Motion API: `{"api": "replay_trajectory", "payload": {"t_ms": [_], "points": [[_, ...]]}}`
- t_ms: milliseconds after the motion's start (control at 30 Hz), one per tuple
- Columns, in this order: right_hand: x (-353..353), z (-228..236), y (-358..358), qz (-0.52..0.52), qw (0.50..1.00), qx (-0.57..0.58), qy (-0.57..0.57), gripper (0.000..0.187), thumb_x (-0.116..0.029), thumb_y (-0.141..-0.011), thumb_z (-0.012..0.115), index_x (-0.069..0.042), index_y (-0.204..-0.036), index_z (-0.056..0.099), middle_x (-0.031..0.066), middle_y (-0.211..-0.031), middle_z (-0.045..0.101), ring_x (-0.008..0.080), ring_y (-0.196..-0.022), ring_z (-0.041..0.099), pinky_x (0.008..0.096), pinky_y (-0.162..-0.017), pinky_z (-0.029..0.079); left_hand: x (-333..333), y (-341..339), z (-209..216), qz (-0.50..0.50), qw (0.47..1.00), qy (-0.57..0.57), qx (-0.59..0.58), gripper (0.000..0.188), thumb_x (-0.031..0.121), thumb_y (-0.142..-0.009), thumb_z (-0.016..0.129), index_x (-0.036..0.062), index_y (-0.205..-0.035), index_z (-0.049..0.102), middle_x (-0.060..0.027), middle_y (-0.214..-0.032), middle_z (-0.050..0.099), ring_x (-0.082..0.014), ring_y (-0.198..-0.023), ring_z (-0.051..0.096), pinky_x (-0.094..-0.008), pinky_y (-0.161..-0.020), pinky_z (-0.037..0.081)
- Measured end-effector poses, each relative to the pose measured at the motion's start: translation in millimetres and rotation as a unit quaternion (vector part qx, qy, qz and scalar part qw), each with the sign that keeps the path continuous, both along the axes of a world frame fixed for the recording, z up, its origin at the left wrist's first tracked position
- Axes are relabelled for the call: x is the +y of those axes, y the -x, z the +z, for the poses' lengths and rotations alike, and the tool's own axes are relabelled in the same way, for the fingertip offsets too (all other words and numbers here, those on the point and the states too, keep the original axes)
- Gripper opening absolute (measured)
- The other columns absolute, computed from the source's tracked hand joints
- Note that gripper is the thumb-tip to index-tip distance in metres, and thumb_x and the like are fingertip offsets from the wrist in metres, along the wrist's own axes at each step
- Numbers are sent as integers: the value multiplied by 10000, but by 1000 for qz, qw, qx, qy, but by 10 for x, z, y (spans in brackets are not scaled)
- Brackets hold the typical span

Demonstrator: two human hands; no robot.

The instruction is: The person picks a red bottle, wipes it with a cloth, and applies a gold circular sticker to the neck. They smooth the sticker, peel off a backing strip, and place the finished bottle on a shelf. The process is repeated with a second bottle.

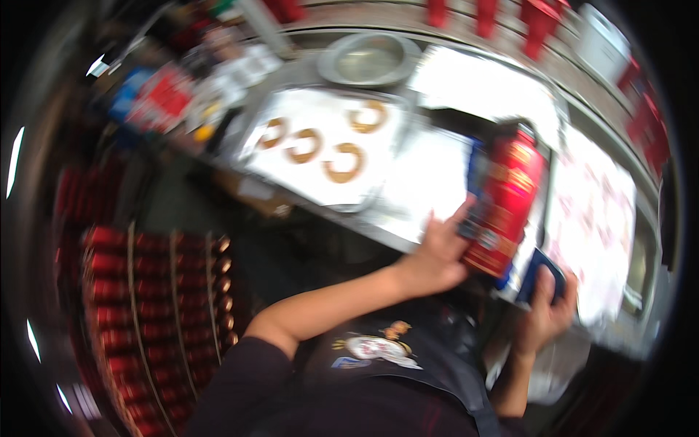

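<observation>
My left hand (435, 255) is at the lower left side of a red, gold-printed canister (506, 197) with a dark top. Its fingers reach to the canister's side and partly behind it; motion blurs the grip. A small dark piece (470, 224) shows where they meet. The canister's dark end tilts away from me over the bench. To its right, nearer my body, my right hand (550, 309) is closed on a flat dark-blue object (542, 277) whose kind I cannot make out. Strips of blue show beside and below the canister.
A metal tray (353, 200) on the left holds several ring-shaped brown pieces. Behind stands a metal basin (368, 62). A pale, pink-patterned sheet (593, 218) lies at right. Stacked red cylinders (156, 313) stand at lower left. A red-and-blue bag (156, 98) sits at far left.
</observation>
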State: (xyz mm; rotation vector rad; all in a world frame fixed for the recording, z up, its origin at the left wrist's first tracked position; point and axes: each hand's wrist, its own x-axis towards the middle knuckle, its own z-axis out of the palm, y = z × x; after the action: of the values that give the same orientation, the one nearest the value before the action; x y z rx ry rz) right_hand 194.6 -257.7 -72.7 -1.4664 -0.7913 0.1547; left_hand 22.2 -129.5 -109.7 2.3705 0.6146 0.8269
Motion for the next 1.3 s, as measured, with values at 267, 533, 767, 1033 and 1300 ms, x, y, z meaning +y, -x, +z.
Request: {"api": "replay_trajectory", "payload": {"t_ms": [267,533,767,1033,1300], "points": [[214,-82,-107,-37,996,62,51,199,-197,-1010,640,2,-1014,626,10,-915,595,64,-787,516,209,-708,445,2,-70,-44,13,995,20,-94,572,121,-740,718,14,-1290,607,-272,-1495,452,-425,-1468,334,-680,-1104,171],[277,52,-300,139,985,-98,15,181,-140,-988,657,27,-1027,597,62,-932,619,134,-854,580,260,-765,498,4,66,66,-10,998,20,-54,578,378,-790,777,6,-1221,672,-273,-1557,375,-393,-1499,294,-702,-1065,210],[405,266,-627,44,999,-14,21,247,-53,-965,657,17,-1200,625,69,-1120,640,134,-1067,573,267,-955,448,434,27,530,86,978,116,-150,416,413,-947,667,3,-917,727,-222,-1037,694,-323,-975,679,-500,-848,474],[-168,337,-377,124,958,166,200,210,-96,-878,662,11,-1058,680,41,-854,654,90,-741,572,243,-749,458,1208,-784,760,85,962,258,-14,568,544,-973,546,-6,-1059,657,-215,-1050,711,-312,-978,689,-395,-871,515],[309,79,141,261,961,-26,81,991,-44,-724,851,-8,-1540,290,191,-1491,408,309,-1346,465,426,-1025,518,1319,-1399,585,79,937,331,-82,701,487,-950,476,-88,-1350,426,-331,-1145,651,-458,-1126,628,-479,-960,504]]}}
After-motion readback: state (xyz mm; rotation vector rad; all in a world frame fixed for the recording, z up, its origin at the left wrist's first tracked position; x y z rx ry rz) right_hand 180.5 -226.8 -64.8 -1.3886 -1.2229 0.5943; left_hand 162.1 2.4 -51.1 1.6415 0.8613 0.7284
